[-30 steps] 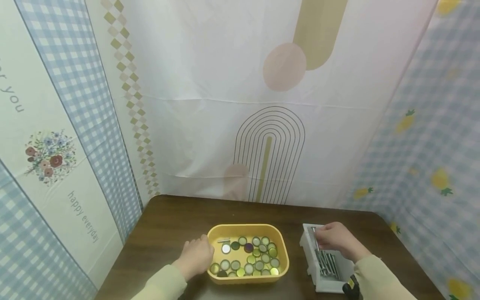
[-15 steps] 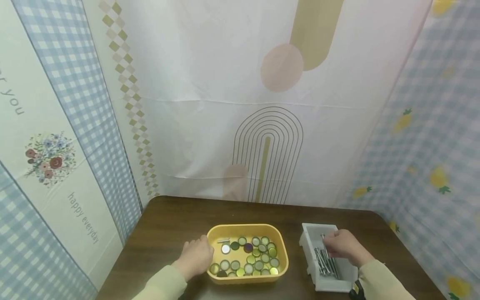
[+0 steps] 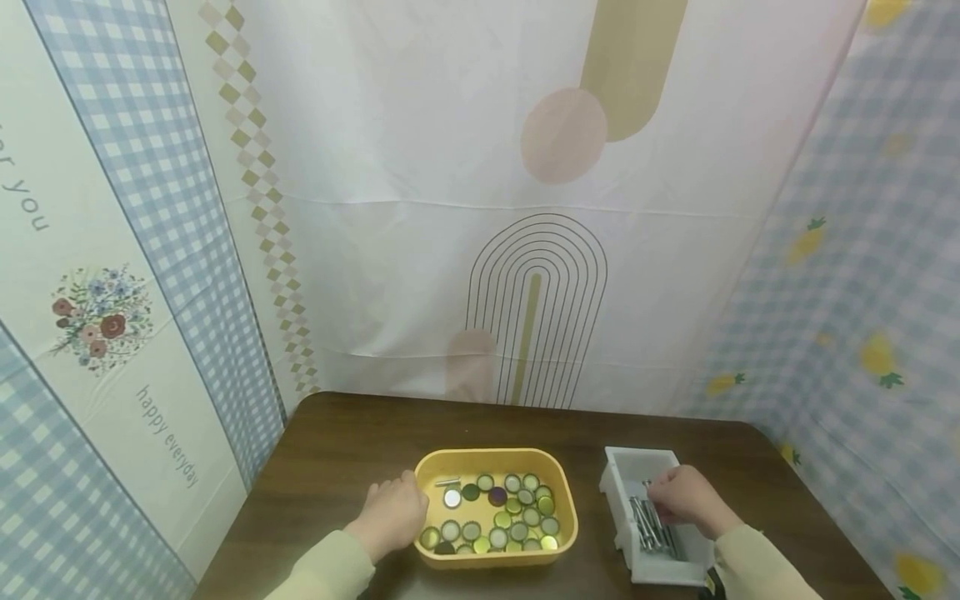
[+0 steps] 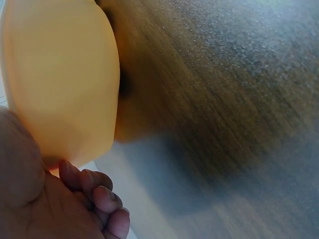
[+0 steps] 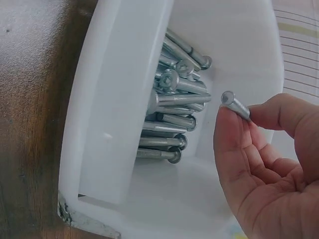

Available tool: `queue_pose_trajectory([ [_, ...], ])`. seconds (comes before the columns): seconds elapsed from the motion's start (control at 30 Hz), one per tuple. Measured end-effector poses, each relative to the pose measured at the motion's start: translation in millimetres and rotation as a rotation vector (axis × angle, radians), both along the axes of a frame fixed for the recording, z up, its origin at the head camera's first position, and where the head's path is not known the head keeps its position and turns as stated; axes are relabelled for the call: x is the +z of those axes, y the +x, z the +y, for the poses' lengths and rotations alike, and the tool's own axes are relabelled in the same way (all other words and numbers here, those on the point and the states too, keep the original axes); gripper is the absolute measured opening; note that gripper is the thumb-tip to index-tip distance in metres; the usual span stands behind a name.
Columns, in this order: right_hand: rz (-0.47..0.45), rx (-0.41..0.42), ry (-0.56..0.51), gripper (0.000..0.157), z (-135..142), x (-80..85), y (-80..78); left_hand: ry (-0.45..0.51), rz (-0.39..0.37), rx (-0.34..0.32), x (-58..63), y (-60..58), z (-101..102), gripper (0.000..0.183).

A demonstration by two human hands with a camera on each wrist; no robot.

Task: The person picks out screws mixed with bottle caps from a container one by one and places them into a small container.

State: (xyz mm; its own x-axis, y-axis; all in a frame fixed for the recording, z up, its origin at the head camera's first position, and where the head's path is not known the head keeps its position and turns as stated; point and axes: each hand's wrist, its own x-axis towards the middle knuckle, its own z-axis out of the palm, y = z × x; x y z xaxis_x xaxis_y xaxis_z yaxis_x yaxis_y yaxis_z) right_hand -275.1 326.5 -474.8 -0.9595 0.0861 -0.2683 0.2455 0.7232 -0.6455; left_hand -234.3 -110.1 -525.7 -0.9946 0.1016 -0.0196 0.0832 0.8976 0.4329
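Observation:
My left hand (image 3: pixel 393 510) grips the left end of a yellow tray (image 3: pixel 491 560), its fingers curled at the wall in the left wrist view. Inside lie several bottle caps (image 3: pixel 518 531), mostly silver and yellow-green, with a dark purple one among them. A small silver bolt (image 3: pixel 447 482) lies near the tray's far left corner. Over the white bin (image 3: pixel 621 508) my right hand (image 3: pixel 690 500) pinches a silver bolt (image 5: pixel 235 105) between thumb and fingertips. Several more bolts (image 5: pixel 172 142) lie piled in that bin, just beside the pinched one.
Both containers stand on a dark brown wooden table (image 3: pixel 375 425), with a strip of table between them. A patterned white cloth (image 3: pixel 390 275) hangs behind the table, and checked cloths (image 3: pixel 847 333) hang at the sides.
My right hand has moved from the far left part of the white bin rightward and a little nearer, then slightly lower, with the bolt still pinched. The left hand and tray have stayed put.

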Motion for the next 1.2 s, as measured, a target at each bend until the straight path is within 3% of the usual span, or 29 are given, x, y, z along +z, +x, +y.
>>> queue_pose_trajectory([
  [0.57, -0.012, 0.007, 0.067, 0.025, -8.1, -2.9, 0.3, 0.006, -0.041, -0.002, 0.2, -3.1, -0.8, 0.031],
  [0.9, 0.022, 0.059, 0.185, 0.029, -7.7, -2.5, 0.7, -0.001, -0.029, 0.000, -1.1, -4.3, 0.2, 0.032],
  [1.07, 0.078, 0.088, 0.233, 0.034, -8.7, 2.3, 1.5, -0.001, -0.034, 0.001, -0.8, -3.9, 0.5, 0.032],
  [1.2, 0.095, 0.097, 0.206, 0.036, -16.1, 13.5, -1.8, -0.010, -0.028, 0.005, -0.5, -3.7, 0.3, 0.033],
])
